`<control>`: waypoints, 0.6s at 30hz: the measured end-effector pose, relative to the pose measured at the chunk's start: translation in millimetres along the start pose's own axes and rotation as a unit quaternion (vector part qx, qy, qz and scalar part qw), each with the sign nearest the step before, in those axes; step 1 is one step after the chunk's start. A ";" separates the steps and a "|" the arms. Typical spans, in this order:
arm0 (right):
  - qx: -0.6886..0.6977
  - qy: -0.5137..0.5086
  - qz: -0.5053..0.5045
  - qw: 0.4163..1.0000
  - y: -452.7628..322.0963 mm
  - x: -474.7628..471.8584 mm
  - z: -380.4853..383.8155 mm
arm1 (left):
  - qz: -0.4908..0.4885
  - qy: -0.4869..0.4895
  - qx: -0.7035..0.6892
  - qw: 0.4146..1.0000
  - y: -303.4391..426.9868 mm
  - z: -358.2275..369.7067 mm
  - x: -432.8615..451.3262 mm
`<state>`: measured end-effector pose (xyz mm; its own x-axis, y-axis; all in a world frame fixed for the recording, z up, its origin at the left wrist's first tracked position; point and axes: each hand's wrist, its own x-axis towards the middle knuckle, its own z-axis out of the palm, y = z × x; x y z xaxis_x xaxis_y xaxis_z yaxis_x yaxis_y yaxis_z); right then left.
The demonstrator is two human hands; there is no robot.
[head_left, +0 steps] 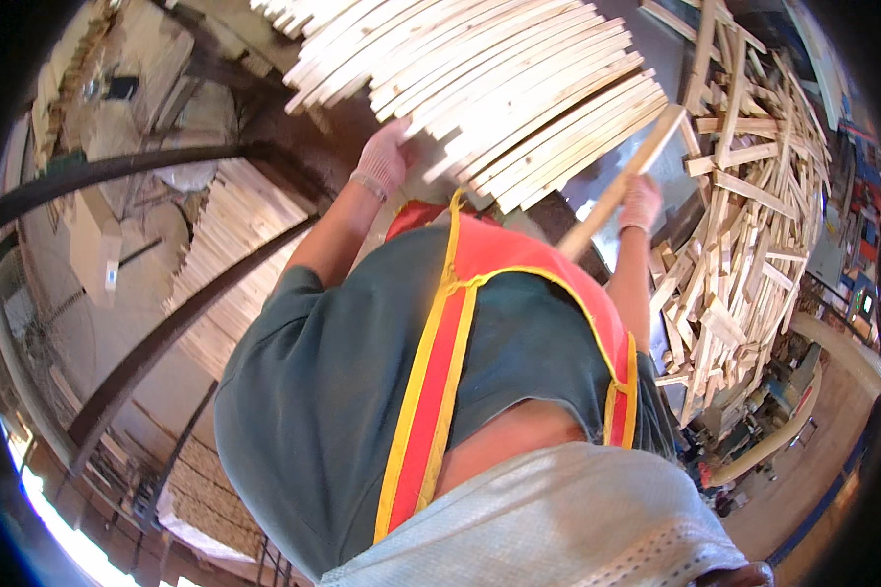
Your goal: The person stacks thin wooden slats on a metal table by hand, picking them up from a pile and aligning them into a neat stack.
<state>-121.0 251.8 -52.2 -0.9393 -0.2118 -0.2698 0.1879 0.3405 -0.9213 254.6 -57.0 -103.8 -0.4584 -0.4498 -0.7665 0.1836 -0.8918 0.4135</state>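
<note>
Side by side before me lies a row of pale wooden slats (499,88), their near ends uneven and a dark gap running between two of them. My left hand (388,155), in a knitted glove, is at the near left ends of the row. Its fingertips are partly hidden, so whether they grip a slat cannot be told. My right hand (640,202), also gloved, is closed around a long wooden strip (608,209). The strip slants from beside my apron (514,253) up to the right end of the row.
A large heap of loose wooden offcuts (741,213) lies to the right. At left, dark curved metal bars (183,315) pass in front of a stack of boards (227,249). A pale hose (771,440) bends at lower right.
</note>
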 end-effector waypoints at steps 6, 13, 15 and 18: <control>-0.131 0.027 0.121 0.984 48.8 -22.5 82.9 | 0.106 0.027 0.193 0.975 29.1 40.6 -66.5; -0.248 -0.004 0.074 0.966 3.7 -46.7 78.0 | 0.459 -0.164 0.392 0.780 42.8 129.7 -73.0; -0.206 -0.053 0.110 0.971 -24.0 -56.1 77.1 | 0.498 -0.116 0.531 0.675 38.2 182.4 -37.5; -0.061 -0.060 0.154 0.984 -9.2 -43.2 59.8 | 0.459 -0.248 0.319 0.792 55.0 251.6 25.3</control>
<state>-64.9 203.0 -48.8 -0.8017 -0.1852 -0.5683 0.4155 0.5110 -0.7525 34.3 -105.2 23.2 -0.7003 -0.6785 0.2218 0.2336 0.0757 0.9694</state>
